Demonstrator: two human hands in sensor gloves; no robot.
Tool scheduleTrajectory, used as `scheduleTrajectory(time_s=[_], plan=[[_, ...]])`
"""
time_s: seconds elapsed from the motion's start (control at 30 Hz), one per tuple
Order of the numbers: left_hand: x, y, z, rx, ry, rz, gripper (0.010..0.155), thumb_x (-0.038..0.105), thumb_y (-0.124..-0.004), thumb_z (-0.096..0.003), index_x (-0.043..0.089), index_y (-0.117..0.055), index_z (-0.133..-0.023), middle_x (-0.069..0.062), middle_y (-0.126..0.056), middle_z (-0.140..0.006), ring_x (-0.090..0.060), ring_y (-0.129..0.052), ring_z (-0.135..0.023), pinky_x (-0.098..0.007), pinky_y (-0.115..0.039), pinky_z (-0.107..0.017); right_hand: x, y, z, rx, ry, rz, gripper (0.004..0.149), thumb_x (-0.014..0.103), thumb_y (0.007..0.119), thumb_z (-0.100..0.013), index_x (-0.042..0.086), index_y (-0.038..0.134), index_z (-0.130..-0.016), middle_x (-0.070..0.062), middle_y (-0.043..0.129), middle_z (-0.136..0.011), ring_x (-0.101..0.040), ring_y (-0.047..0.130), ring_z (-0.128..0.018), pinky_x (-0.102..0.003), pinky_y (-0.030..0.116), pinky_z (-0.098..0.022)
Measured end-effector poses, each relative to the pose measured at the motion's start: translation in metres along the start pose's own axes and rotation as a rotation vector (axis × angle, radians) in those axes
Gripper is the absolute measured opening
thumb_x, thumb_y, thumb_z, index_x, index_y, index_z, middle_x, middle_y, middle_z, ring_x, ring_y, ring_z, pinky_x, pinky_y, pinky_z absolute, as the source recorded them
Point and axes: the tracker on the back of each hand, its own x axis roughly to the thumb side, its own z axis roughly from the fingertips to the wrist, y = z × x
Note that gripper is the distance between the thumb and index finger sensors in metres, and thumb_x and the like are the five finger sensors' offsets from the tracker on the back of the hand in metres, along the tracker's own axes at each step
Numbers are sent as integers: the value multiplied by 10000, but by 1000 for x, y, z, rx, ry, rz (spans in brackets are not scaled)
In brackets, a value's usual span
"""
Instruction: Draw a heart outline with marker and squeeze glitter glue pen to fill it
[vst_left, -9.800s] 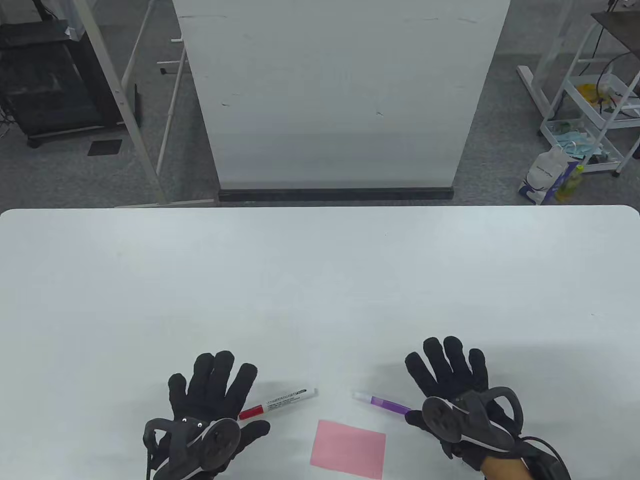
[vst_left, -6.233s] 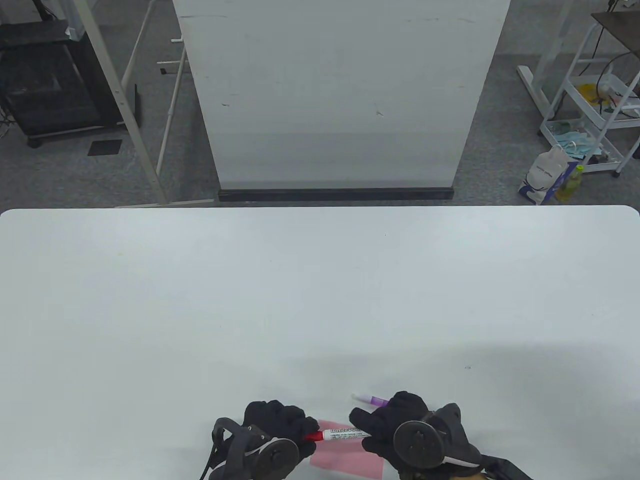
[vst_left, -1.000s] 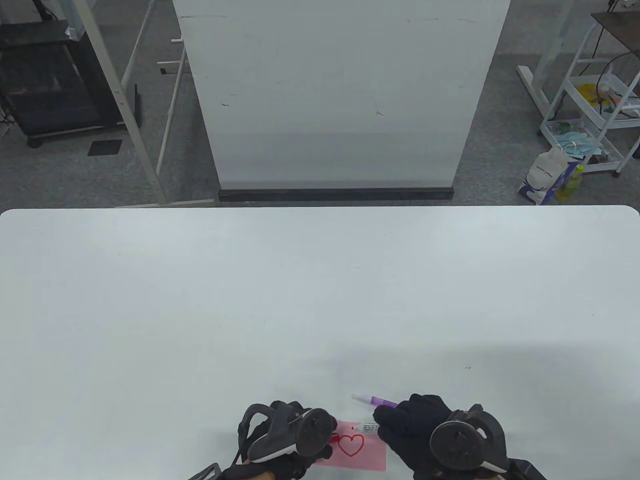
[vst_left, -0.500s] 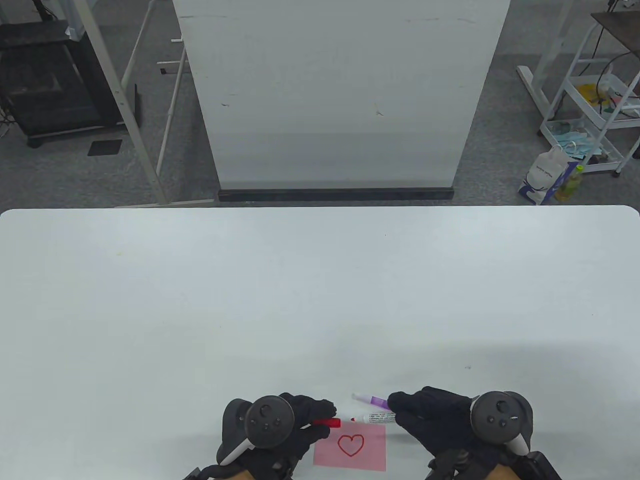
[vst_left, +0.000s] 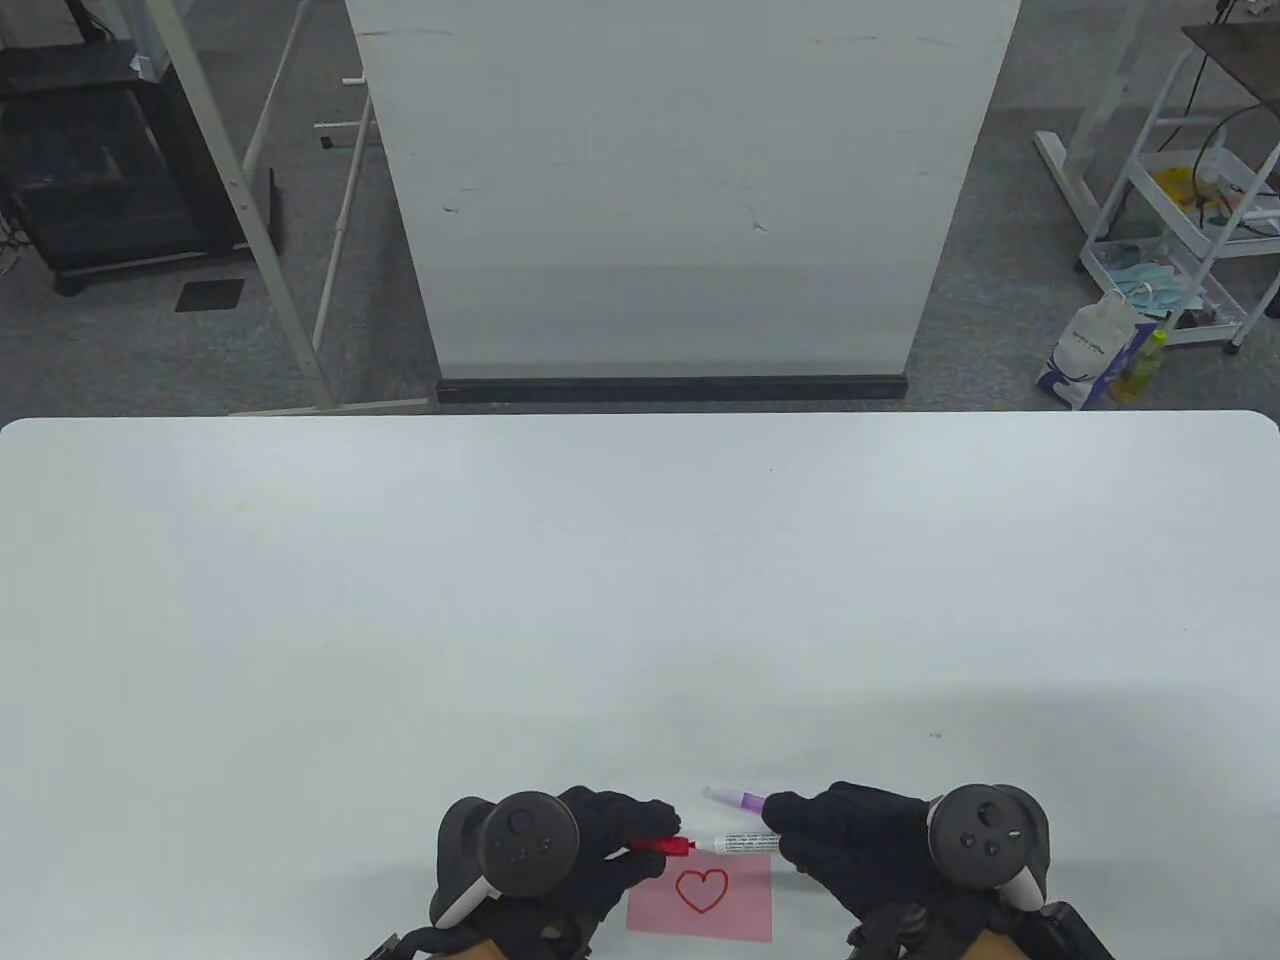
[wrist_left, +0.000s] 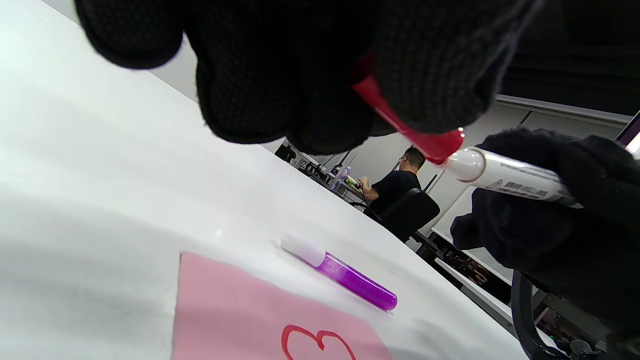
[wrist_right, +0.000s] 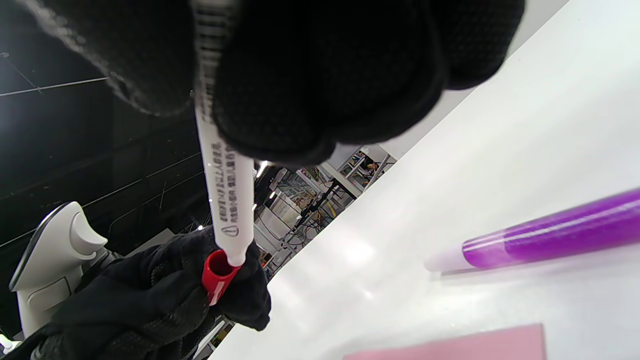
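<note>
A pink paper (vst_left: 745, 905) lies at the table's near edge with a red heart outline (vst_left: 701, 889) drawn on it. Above the paper my left hand (vst_left: 610, 840) pinches the red marker cap (vst_left: 662, 846) (wrist_left: 415, 137) (wrist_right: 216, 275). My right hand (vst_left: 830, 835) grips the white marker body (vst_left: 745, 843) (wrist_left: 505, 175) (wrist_right: 227, 200), its tip end meeting the cap's mouth. The purple glitter glue pen (vst_left: 733, 797) (wrist_left: 340, 274) (wrist_right: 540, 237) lies on the table just beyond the paper, untouched; my right fingers hide its right end in the table view.
The white table (vst_left: 640, 600) stretches far ahead. A white panel (vst_left: 680, 190) stands beyond its far edge. A white cart (vst_left: 1190, 210) and a bag (vst_left: 1090, 350) stand on the floor at the right. A person (wrist_left: 395, 185) sits in the background of the left wrist view.
Earlier my hands opened the marker and drew the heart on the paper. In the last half second my right hand moved left, bringing the marker's tip into the cap held by my left hand.
</note>
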Motion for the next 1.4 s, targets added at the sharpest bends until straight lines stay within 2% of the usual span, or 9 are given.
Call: scheduleTrajectory(time_s=[0.73, 0.93, 1.2, 1.4], plan=[[0, -3, 0, -11, 15, -13, 452, 402, -853, -419, 291, -863, -857, -5, -970, -799, -284, -948, -694, -594, -697, -599, 1, 6, 1, 5, -9, 9, 423, 445, 820, -403, 235, 939, -751, -70, 1049, -486, -251, 998, -362, -501, 793, -506], [3, -4, 1, -10, -3, 33, 450, 397, -847, -421, 291, -861, -858, -10, -969, -801, -286, -948, -692, -598, -695, -599, -3, 18, 0, 86, 6, -10, 459, 437, 821, -403, 225, 901, -802, -76, 1042, -552, -266, 1000, -423, -511, 779, -523], [3, -4, 1, -12, -35, 5, 447, 393, -830, -429, 274, -865, -858, -27, -980, -778, -277, -962, -661, -599, -702, -596, -6, 29, -1, 172, 15, 23, 482, 399, 833, -389, 202, 879, -826, -96, 1032, -595, -293, 991, -465, -538, 754, -541], [7, -4, 2, 16, -60, -40, 449, 401, -858, -418, 263, -881, -844, -32, -992, -757, -281, -971, -642, -601, -703, -592, -5, 31, -1, 172, 8, 58, 481, 388, 826, -389, 203, 874, -831, -99, 1027, -603, -297, 986, -471, -542, 748, -544]])
